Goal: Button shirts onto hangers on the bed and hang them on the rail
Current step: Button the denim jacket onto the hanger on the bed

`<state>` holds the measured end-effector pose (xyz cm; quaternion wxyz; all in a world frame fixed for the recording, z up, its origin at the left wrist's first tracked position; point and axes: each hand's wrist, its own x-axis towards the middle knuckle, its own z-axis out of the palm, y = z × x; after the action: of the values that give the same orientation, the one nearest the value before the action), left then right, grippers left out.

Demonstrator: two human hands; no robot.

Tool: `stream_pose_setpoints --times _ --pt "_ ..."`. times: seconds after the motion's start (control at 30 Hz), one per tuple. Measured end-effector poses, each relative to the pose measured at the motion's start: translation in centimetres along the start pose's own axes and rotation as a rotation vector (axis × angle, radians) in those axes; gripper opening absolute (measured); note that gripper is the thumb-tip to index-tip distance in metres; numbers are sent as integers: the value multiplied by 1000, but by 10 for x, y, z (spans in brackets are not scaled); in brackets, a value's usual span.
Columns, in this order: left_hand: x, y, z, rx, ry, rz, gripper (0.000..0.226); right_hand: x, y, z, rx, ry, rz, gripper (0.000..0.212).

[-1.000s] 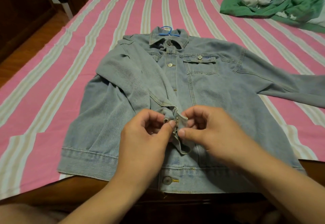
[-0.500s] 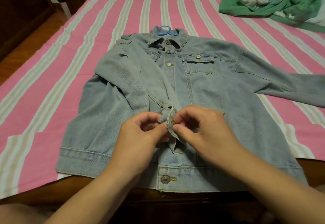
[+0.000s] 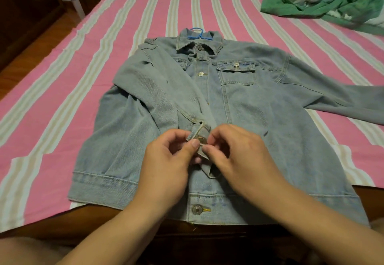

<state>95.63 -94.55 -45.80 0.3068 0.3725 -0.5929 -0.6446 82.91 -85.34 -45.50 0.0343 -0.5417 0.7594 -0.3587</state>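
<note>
No readable label or writing anywhere on show. A pale, faded denim jacket (image 3: pixel 259 123) lies flat, front up, on the pink-and-cream striped bedsheet (image 3: pixel 93 67), its hem at the near edge of the bed. A blue hanger hook (image 3: pixel 196 33) pokes out of the collar. The left hand (image 3: pixel 166 173) pinches the folded-over sleeve cuff (image 3: pixel 204 154), thumb just beside a round brass-toned metal button (image 3: pixel 201 140); the right hand (image 3: pixel 239 156) pinches the same cuff from the other side. Another metal button (image 3: pixel 197 210) sits fastened on the waistband. Crumpled green garments (image 3: pixel 332 0) lie far right.
</note>
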Motion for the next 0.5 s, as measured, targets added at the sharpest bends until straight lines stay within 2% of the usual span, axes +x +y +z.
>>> stream_pose_setpoints --times 0.13,0.23,0.4,0.5 --pt "1 4 -6 -65 -37 -24 12 7 9 -15 86 25 -74 17" --pt "1 7 -9 -58 -72 -9 19 9 12 -23 9 -14 -292 15" --pt "7 14 -16 6 -181 89 28 27 18 -29 -136 -56 -587 25" --pt "12 18 -19 31 -237 113 29 42 27 -39 -265 -137 -800 24"
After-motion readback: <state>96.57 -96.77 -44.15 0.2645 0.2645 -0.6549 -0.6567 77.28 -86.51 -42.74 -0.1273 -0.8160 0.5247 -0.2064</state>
